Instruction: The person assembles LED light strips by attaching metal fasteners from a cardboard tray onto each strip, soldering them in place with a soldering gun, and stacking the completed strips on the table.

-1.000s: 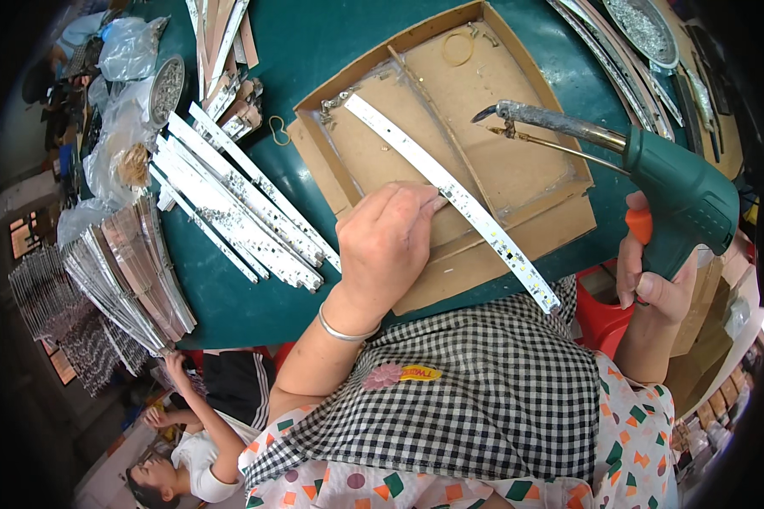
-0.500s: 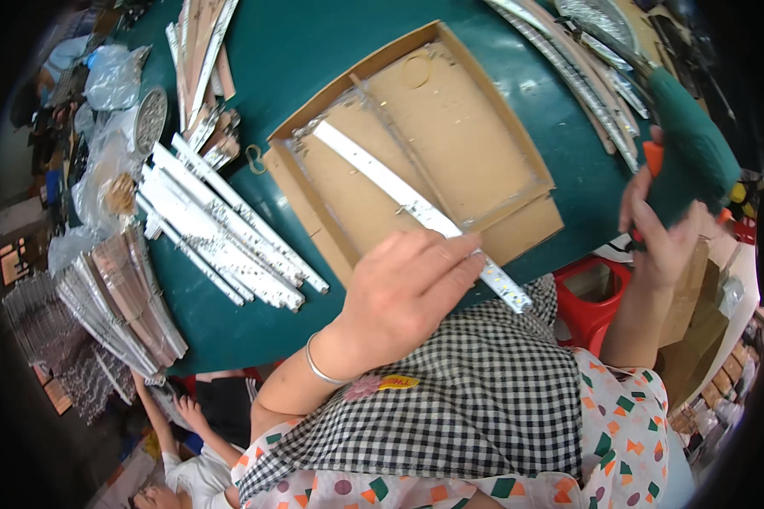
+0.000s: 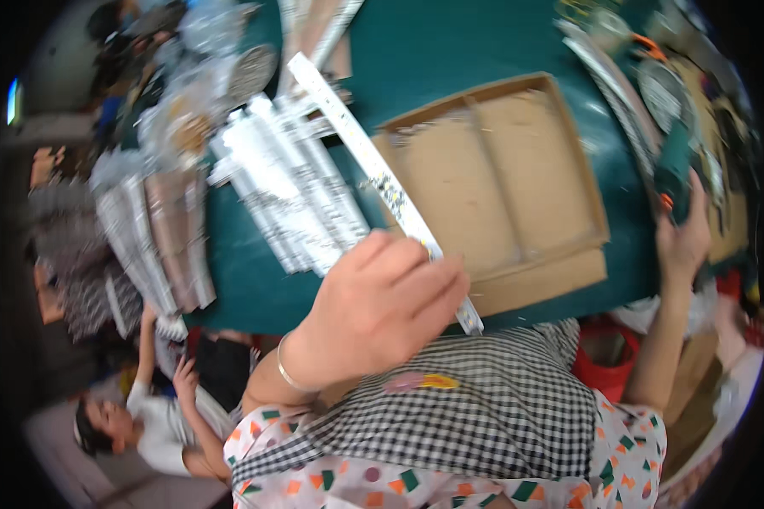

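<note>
My left hand (image 3: 382,297) is closed around the lower part of a long white LED light bar (image 3: 348,127) with small components along its face. The bar slants up to the left, past the left side of a shallow cardboard tray (image 3: 601,212), its far end above the pile of similar white bars (image 3: 289,187). At the far right, my right hand (image 3: 686,237) is wrapped round a green power screwdriver (image 3: 675,161) with an orange trigger. The tool is blurred, and whether it touches the table cannot be made out.
Bundled strips with pinkish backing (image 3: 174,237) lie at the table's left edge, beside plastic bags (image 3: 216,30). More long strips (image 3: 611,76) lie right of the tray, near a round metal dish (image 3: 662,89). A red stool (image 3: 607,356) stands below. Another person (image 3: 157,428) sits at lower left.
My left hand has carried the light bar leftward from over the tray towards the pile. My right hand has moved the screwdriver farther out at the right. The whole view has shifted.
</note>
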The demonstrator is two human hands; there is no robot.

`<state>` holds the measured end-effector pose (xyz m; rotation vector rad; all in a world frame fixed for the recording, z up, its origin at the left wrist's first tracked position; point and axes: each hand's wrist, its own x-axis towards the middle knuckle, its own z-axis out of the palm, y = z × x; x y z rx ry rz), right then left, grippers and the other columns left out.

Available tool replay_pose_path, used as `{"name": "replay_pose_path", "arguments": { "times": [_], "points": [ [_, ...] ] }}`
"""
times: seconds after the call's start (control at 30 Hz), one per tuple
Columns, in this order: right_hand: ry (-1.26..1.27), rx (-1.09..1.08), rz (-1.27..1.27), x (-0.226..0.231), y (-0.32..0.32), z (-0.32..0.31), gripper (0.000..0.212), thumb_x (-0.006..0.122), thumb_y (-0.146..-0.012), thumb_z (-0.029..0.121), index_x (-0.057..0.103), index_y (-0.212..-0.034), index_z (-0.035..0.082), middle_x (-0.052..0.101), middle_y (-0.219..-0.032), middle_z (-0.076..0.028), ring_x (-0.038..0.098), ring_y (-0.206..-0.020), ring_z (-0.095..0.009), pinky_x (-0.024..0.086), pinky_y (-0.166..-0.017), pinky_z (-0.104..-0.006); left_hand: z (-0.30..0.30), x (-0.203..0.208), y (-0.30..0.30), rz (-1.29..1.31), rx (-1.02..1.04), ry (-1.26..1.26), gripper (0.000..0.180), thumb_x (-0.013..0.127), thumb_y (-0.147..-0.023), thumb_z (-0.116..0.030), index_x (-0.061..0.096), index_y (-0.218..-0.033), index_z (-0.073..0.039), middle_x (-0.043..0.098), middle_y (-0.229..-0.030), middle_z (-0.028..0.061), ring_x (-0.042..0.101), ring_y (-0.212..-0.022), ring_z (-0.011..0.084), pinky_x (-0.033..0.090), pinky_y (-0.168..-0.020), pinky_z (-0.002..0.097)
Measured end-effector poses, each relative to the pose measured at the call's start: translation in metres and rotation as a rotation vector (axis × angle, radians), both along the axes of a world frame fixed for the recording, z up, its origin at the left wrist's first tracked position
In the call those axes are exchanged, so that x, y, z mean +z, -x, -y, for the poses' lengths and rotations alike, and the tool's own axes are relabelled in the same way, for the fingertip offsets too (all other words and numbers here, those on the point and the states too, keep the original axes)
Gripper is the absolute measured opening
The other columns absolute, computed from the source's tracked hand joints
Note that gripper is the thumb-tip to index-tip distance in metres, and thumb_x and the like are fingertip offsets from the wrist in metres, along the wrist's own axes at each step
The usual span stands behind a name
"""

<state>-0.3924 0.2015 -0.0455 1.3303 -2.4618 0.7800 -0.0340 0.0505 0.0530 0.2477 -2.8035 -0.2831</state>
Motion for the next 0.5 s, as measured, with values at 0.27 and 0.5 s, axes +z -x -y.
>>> {"name": "replay_pose_path", "arguments": {
  "times": [0.27, 0.5],
  "points": [
    [-0.023, 0.044, 0.093, -0.025, 0.024, -0.007, 0.059, 0.070, -0.082, 0.004, 0.048, -0.135, 0.010, 0.059, -0.125, -0.014, 0.058, -0.115, -0.025, 0.044, -0.096, -0.0309, 0.042, -0.023, -0.099, 0.115, 0.440, 0.125, 0.018, 0.062, -0.065, 0.000, 0.067, -0.080, -0.008, 0.068, -0.088, 0.0017, 0.057, -0.072, 0.0193, 0.045, -0.063, 0.0323],
    [-0.014, 0.083, 0.063, -0.018, 0.010, 0.000, 0.056, 0.068, -0.083, 0.000, 0.049, -0.134, 0.007, 0.060, -0.124, -0.014, 0.059, -0.113, -0.024, 0.045, -0.094, -0.0304, 0.056, -0.059, -0.139, 0.101, 0.530, 0.067, 0.015, 0.062, -0.068, 0.000, 0.069, -0.078, -0.008, 0.068, -0.089, 0.0026, 0.059, -0.076, 0.0201, 0.047, -0.068, 0.0340]
  ]
}}
